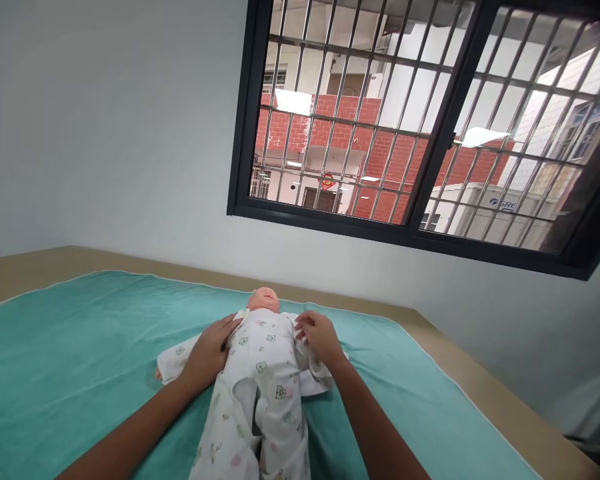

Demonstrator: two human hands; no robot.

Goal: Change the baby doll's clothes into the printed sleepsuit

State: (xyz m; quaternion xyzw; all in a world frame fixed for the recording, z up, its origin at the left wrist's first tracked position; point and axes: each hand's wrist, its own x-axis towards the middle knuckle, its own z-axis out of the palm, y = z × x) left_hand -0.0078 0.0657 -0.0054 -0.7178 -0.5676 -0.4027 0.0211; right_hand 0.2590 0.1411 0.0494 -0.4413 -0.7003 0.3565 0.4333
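A baby doll [264, 298] lies on its back with its head at the far end. It is dressed in a white patterned romper [267, 347] with small printed animals. My left hand [213, 347] rests flat against the doll's side and sleeve, its fingers stretched toward the shoulder. On the opposite side, my right hand [320, 335] has its fingers bent and pinched on the romper's cloth near the shoulder. The sleeve on the left [175, 360] sticks out sideways, with a bit of the doll's hand at its cuff. The other arm is partly hidden by my right hand.
Under the doll a green sheet [105, 340] with a pale edge covers a tan surface [35, 260]. A white wall [115, 133] stands behind, with a dark-framed barred window [410, 233] in it. Dark objects, hard to make out, are at the lower right edge.
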